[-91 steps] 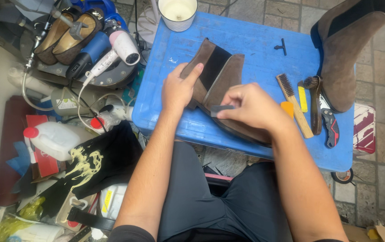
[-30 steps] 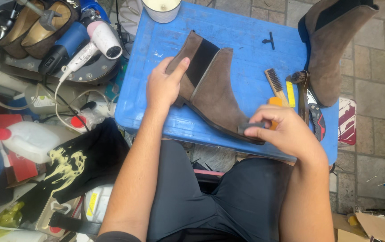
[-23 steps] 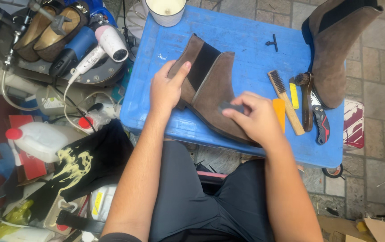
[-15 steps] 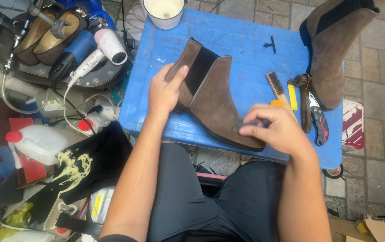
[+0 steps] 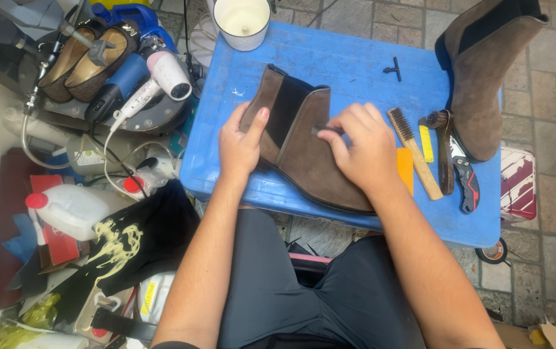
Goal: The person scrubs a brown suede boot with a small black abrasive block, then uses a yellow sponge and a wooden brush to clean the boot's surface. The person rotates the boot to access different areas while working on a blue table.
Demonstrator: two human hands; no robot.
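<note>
From the head camera, a brown suede ankle boot (image 5: pixel 304 155) lies on its side on a blue plastic surface (image 5: pixel 342 58), its opening toward the far left and its sole along the near edge. The left hand (image 5: pixel 240 143) rests flat on the boot's shaft at the left, fingers spread and the thumb lying along the dark elastic panel, pressing rather than closing around anything. The right hand (image 5: pixel 362 147) sits over the middle of the boot with its grip pinched together on a small dark tool (image 5: pixel 323 130), whose tip touches the suede; what kind of tool it is cannot be told.

Just right of that hand lie a wooden brush (image 5: pixel 414 152), a yellow strip (image 5: pixel 426 143), an orange piece (image 5: pixel 405 169), a dark-bristled brush (image 5: pixel 443 145) and a black-handled cutter (image 5: pixel 467 181). A second brown boot (image 5: pixel 485 77) stands upright at the far right corner. A white cup (image 5: pixel 242 21) stands at the far edge, and a small black T-shaped part (image 5: pixel 393 68) lies near it.

Left of the surface, on the floor, are a hair dryer (image 5: pixel 155 81), a pair of brown shoes (image 5: pixel 84 58), a white jug with a red cap (image 5: pixel 71 208) and a black cloth smeared with yellow (image 5: pixel 136 245).
</note>
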